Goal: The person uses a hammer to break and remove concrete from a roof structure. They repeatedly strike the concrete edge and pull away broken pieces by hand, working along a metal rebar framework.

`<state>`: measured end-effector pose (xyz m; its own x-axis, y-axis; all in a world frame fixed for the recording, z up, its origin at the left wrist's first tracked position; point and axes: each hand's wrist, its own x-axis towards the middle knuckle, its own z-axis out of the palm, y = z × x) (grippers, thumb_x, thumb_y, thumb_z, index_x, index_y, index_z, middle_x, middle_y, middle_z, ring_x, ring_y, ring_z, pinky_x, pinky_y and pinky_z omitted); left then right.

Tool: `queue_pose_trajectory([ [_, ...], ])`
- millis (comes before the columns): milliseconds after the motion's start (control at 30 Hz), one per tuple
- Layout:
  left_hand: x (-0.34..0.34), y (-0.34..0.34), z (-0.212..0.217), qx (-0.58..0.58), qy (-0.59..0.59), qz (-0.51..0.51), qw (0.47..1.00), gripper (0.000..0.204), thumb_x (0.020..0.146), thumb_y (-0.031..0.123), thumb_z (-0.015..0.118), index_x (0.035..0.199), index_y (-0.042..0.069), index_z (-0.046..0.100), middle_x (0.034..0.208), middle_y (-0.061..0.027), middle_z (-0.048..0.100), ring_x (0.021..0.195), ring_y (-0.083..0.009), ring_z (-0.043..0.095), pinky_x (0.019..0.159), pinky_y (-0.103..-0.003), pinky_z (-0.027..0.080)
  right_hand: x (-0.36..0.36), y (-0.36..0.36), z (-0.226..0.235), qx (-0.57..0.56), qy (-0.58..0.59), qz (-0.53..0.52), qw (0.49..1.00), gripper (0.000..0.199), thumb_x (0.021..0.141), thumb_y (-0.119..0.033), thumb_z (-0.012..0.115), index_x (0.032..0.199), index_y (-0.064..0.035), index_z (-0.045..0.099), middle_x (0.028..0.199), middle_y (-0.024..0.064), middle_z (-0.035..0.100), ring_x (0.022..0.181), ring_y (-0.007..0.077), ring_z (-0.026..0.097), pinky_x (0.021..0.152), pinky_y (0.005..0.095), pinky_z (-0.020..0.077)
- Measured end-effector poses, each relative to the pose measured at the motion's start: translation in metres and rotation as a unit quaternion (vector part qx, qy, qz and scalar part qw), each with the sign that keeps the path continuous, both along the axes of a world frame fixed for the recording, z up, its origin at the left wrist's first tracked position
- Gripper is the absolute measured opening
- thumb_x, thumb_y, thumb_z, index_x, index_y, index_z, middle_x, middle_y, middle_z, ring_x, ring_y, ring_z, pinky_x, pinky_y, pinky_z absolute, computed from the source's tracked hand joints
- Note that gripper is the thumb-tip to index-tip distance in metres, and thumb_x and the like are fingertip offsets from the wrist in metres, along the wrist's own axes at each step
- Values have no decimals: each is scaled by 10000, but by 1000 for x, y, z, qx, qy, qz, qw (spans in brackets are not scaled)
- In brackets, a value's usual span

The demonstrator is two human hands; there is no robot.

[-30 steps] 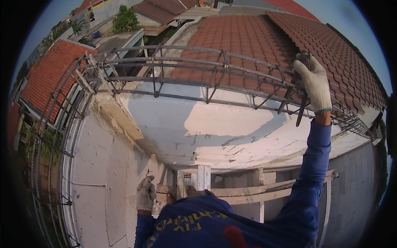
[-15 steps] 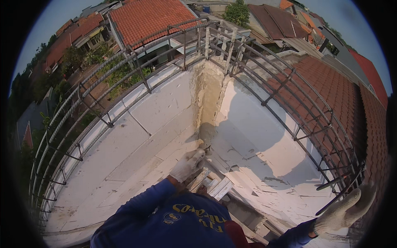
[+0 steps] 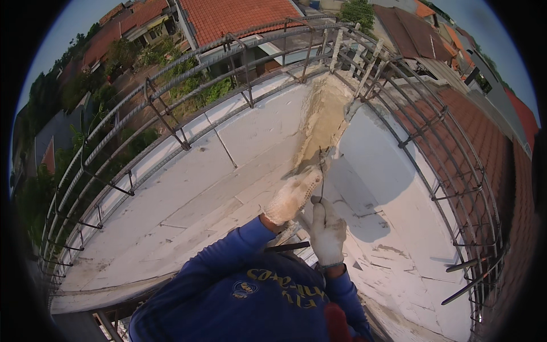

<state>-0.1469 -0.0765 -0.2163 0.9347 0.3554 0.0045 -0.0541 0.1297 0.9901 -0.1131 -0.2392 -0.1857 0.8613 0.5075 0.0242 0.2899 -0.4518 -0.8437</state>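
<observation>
In front of the wall corner, my left hand (image 3: pixel 296 196), in a whitish knit glove, is closed, with thin dark wire (image 3: pixel 323 165) sticking up past its fingertips. Just below and to its right, my right hand (image 3: pixel 329 232), gloved too, pinches the lower end of the wire between thumb and fingers. Behind the hands rises a rough strip of beige concrete (image 3: pixel 325 117) where two white block walls meet. The far ends of the left fingers are partly hidden.
Rebar cages run along the left wall top (image 3: pixel 165 119) and the right wall top (image 3: pixel 441 131), meeting at the corner. Two dark bars, like tool handles (image 3: pixel 467 289), jut from the right cage. A dark bar (image 3: pixel 288 247) lies by my shirt. Tiled roofs (image 3: pixel 239 20) stand beyond.
My right hand has come from beside the right rebar cage to the middle, next to my left hand, and now pinches wire. The view has turned, shifting the corner rightward.
</observation>
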Motion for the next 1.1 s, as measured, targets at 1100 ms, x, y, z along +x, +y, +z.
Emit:
queue_pose_trajectory([
  [1100, -34, -2, 12, 132, -28, 57, 989, 346, 998, 85, 717, 1338, 29, 748, 1138, -117, 792, 1013, -144, 728, 897, -278, 565, 4, 1, -20, 98, 2, -76, 992, 245, 1053, -144, 593, 1204, 4, 717, 754, 27, 600, 654, 98, 552, 613, 289, 462],
])
